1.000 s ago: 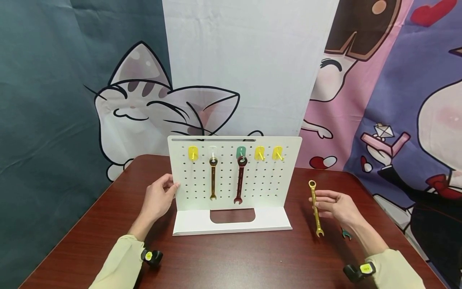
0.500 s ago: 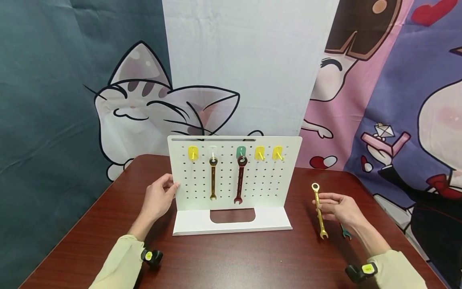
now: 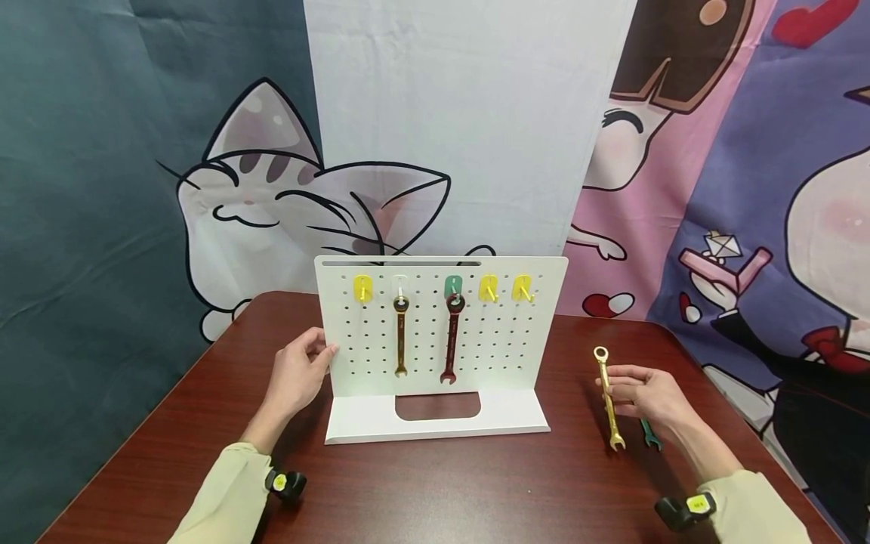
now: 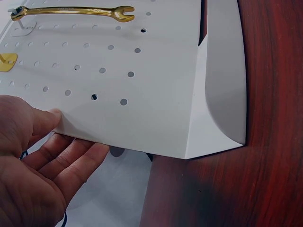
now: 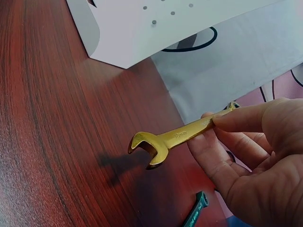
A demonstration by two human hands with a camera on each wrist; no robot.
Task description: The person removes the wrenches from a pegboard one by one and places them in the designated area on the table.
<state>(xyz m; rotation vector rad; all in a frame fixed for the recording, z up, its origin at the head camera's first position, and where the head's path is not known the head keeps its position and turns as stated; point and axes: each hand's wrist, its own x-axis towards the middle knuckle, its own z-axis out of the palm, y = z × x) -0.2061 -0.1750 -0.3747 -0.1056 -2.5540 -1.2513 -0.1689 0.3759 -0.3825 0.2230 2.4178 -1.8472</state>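
White pegboard [image 3: 427, 340] is being gripped at its left edge by the left hand [image 3: 297, 370]. Right of the pegboard, between thumb and fingers of the right hand [image 3: 646, 397], a gold wrench [image 3: 609, 408] is being pinched; hanging is apparently being prepared, ring-end alignment with a bare yellow hook [image 3: 488, 287] presumably being called for.

Pegboard [image 3: 428, 384] on table [image 3: 408, 491], two wrenches [image 3: 452, 340] on hooks [image 3: 453, 283]
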